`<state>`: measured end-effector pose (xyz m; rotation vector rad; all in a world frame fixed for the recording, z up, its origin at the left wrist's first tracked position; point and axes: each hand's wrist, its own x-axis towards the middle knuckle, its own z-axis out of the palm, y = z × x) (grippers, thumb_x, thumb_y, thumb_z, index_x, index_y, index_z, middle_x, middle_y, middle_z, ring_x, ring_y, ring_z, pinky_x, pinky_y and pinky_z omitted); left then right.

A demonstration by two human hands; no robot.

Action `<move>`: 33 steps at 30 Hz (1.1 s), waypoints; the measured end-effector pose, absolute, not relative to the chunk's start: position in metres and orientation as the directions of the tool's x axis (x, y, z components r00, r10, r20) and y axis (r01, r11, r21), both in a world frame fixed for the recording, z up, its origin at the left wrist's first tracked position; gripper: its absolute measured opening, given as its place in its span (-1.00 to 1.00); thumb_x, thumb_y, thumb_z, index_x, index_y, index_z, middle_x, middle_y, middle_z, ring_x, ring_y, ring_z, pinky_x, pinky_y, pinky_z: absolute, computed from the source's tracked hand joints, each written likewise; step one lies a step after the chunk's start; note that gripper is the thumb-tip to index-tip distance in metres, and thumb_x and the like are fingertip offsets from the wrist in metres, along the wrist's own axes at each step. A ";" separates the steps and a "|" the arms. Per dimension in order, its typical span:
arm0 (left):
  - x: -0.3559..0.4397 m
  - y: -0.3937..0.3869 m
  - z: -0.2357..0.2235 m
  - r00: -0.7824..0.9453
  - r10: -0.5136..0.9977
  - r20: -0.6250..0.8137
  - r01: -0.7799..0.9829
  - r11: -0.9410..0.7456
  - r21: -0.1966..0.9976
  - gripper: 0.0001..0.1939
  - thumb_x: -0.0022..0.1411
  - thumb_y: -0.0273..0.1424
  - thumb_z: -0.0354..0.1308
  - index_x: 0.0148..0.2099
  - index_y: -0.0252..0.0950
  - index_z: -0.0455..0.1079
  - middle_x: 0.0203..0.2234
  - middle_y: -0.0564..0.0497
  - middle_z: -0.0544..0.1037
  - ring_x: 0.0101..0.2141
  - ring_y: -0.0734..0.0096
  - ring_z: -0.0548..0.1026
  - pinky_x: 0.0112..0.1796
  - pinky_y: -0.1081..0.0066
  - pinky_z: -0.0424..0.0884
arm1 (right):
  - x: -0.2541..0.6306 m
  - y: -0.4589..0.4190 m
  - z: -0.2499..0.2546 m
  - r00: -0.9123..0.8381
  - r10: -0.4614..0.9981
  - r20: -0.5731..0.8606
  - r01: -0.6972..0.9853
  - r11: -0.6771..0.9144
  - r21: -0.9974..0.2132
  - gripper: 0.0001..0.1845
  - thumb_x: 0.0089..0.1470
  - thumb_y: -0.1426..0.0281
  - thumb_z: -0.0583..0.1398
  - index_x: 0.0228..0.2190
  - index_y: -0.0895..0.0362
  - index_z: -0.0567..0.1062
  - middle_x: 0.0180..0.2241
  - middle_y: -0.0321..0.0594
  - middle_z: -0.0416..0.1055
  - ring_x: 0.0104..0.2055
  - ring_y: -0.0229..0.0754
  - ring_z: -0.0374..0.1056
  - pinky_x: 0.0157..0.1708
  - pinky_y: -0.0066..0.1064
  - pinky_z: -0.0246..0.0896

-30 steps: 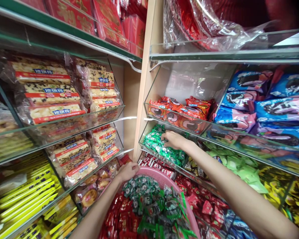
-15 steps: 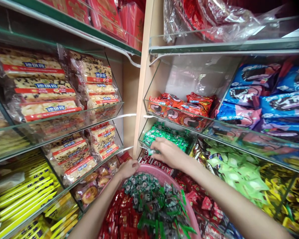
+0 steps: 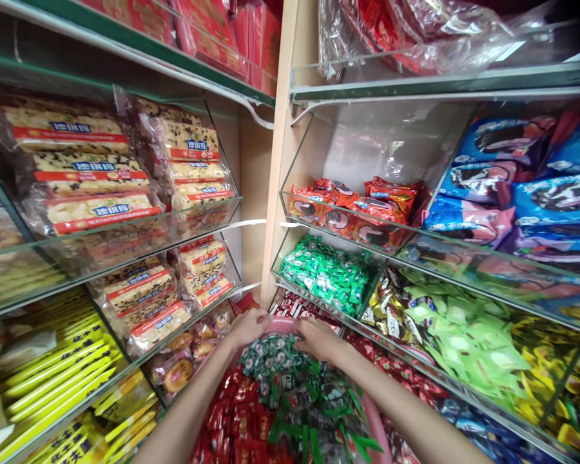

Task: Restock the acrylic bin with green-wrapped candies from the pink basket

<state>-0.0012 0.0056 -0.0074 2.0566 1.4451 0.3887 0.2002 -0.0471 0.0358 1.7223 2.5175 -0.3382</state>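
A pink basket sits low in the middle, heaped with small green wrapped candies and red ones. My left hand grips the basket's far rim, fingers curled over it. My right hand rests on the green candies at the top of the heap, fingers bent down into them; what it holds, if anything, is hidden. Just above, a glass shelf bin holds the same green candies.
Glass shelves line both sides. To the left lie nougat bars in clear wrap and yellow packs. On the right are red biscuit packs, blue biscuit packs, light green sweets and red sweets.
My right hand has come back from the green candy bin on the shelf down to the heap in the basket. My left hand has stayed on the rim.
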 end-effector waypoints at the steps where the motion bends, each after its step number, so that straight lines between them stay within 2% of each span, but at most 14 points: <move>1: -0.001 0.007 -0.008 0.371 0.924 -0.088 0.749 -0.242 0.616 -0.60 0.21 -0.09 -0.12 -0.46 -0.29 0.27 -0.60 0.09 0.31 -0.51 0.50 0.30 -0.50 0.50 -0.02 | 0.200 -0.046 0.035 -0.353 0.919 -0.175 0.933 0.333 -0.133 -0.80 0.00 0.32 0.22 -0.28 0.11 0.47 -0.24 -0.15 0.48 -0.14 -0.10 0.37 -0.27 -0.41 0.13; 5: -0.003 0.011 -0.014 0.388 0.919 -0.062 0.727 -0.264 0.635 -0.60 0.21 -0.09 -0.12 -0.47 -0.29 0.22 -0.61 0.10 0.29 -0.52 0.51 0.28 -0.51 0.50 -0.02 | 0.198 -0.048 0.034 -0.326 0.934 -0.148 0.943 0.309 -0.126 -0.68 0.01 0.27 0.22 -0.17 0.11 0.43 -0.17 -0.09 0.46 -0.09 -0.06 0.36 -0.24 -0.38 0.14; 11: -0.003 0.013 -0.019 0.403 0.914 -0.039 0.712 -0.286 0.641 -0.60 0.21 -0.10 -0.12 -0.46 -0.29 0.28 -0.58 0.08 0.33 -0.49 0.49 0.30 -0.49 0.51 0.02 | 0.194 -0.065 0.047 -0.393 0.911 -0.125 0.918 0.379 -0.120 -0.73 0.04 0.30 0.19 -0.18 0.11 0.43 -0.16 -0.11 0.45 -0.08 -0.06 0.35 -0.20 -0.35 0.15; 15: 0.000 0.013 -0.017 0.403 0.914 -0.048 0.724 -0.287 0.627 -0.64 0.21 -0.16 -0.10 -0.43 -0.29 0.34 -0.55 0.08 0.39 -0.47 0.47 0.34 -0.48 0.50 0.02 | 0.188 -0.078 0.075 -0.463 0.884 -0.067 0.883 0.453 -0.122 -0.74 0.07 0.28 0.18 -0.17 0.08 0.42 -0.15 -0.14 0.43 -0.10 -0.08 0.34 -0.20 -0.36 0.15; 18: 0.001 0.014 -0.017 0.412 0.909 -0.056 0.715 -0.285 0.638 -0.65 0.21 -0.17 -0.11 -0.39 -0.27 0.37 -0.55 0.10 0.40 -0.47 0.48 0.35 -0.47 0.50 0.04 | 0.192 -0.077 0.110 -0.468 0.883 0.028 0.875 0.468 -0.124 -0.77 0.10 0.28 0.16 -0.19 0.09 0.44 -0.21 -0.15 0.44 -0.14 -0.11 0.35 -0.24 -0.39 0.14; 24: 0.004 0.012 -0.015 0.420 0.905 -0.064 0.731 -0.296 0.615 -0.63 0.21 -0.14 -0.12 -0.43 -0.27 0.33 -0.59 0.10 0.35 -0.50 0.49 0.31 -0.46 0.50 0.04 | 0.225 -0.037 0.167 -0.323 0.927 0.192 0.942 0.334 -0.024 -0.85 0.11 0.39 0.13 -0.26 0.10 0.47 -0.26 -0.17 0.41 -0.17 -0.16 0.32 -0.25 -0.42 0.11; 28: 0.005 0.010 -0.012 0.415 0.908 -0.065 0.743 -0.297 0.600 -0.62 0.22 -0.14 -0.13 -0.41 -0.27 0.35 -0.55 0.08 0.40 -0.48 0.47 0.33 -0.46 0.51 0.05 | 0.229 -0.012 0.171 -0.259 0.943 0.210 0.965 0.263 0.014 -0.84 0.09 0.40 0.15 -0.25 0.10 0.47 -0.20 -0.16 0.41 -0.17 -0.15 0.33 -0.26 -0.42 0.13; 33: 0.004 0.009 -0.012 0.410 0.909 -0.066 0.738 -0.289 0.610 -0.65 0.21 -0.18 -0.12 -0.40 -0.27 0.36 -0.53 0.08 0.43 -0.46 0.46 0.34 -0.46 0.51 0.05 | 0.209 0.004 0.161 -0.169 0.962 0.215 0.985 0.160 0.058 -0.78 0.13 0.27 0.11 -0.31 0.12 0.49 -0.21 -0.10 0.44 -0.14 -0.09 0.36 -0.26 -0.39 0.18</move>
